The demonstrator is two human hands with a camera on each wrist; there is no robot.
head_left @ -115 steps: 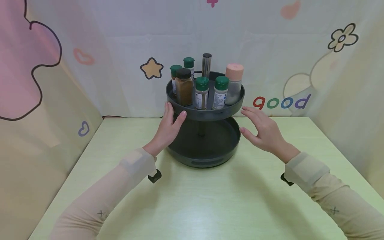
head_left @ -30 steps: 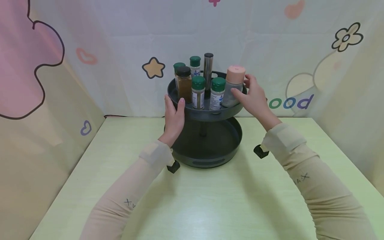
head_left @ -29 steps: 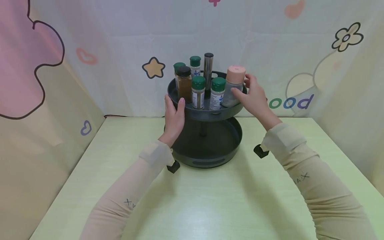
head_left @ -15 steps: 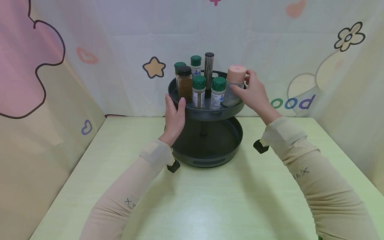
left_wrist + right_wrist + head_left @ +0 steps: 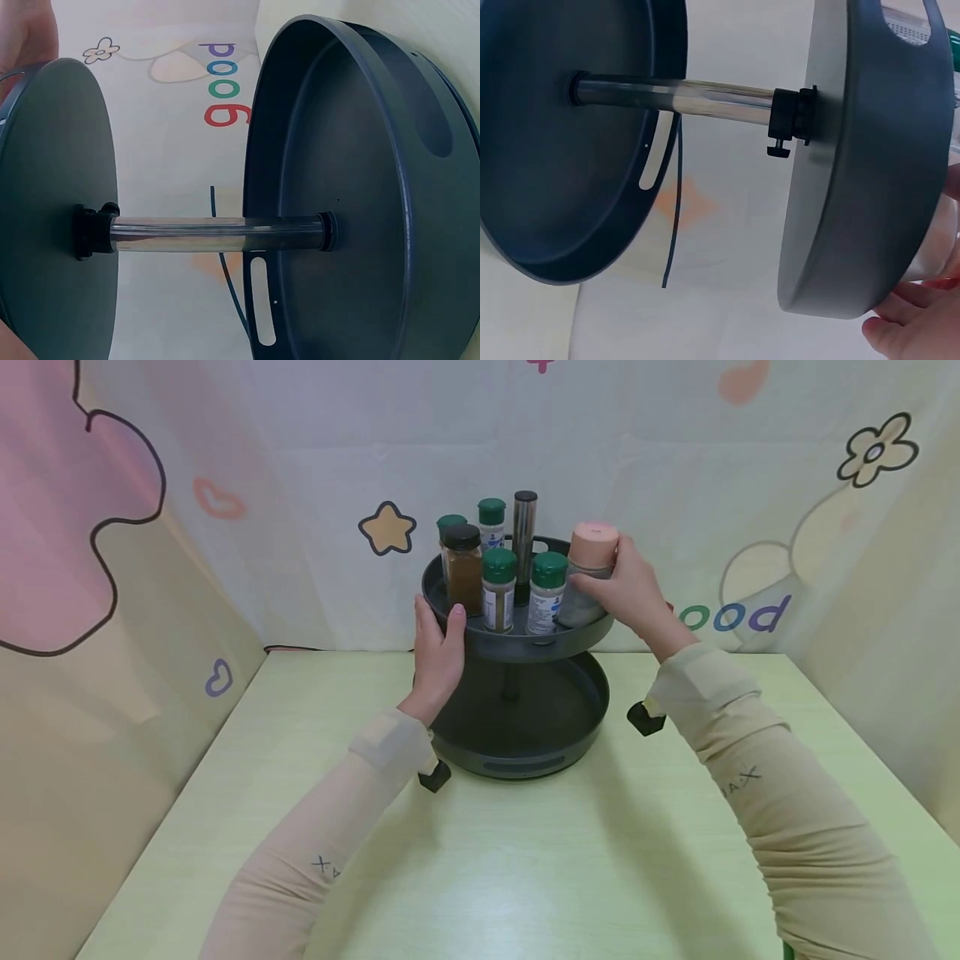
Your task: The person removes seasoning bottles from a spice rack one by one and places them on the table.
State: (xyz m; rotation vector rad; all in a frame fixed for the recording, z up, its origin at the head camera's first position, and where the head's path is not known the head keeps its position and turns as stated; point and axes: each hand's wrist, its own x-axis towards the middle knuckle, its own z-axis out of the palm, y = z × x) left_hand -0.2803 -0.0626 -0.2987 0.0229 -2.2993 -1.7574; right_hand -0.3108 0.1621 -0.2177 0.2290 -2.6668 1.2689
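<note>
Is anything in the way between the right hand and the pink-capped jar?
Nothing visible: the right hand has its thumb across the pink-capped jar. The upper tray raises its rim only at the jar's base, below the thumb.

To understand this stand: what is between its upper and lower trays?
A shiny post, with a black collar under the upper tray; both wrist views show this.

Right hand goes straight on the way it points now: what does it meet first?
The pink-capped jar: the right hand is already on it. Past that, probably the backdrop, though depth is hard to judge here.
</note>
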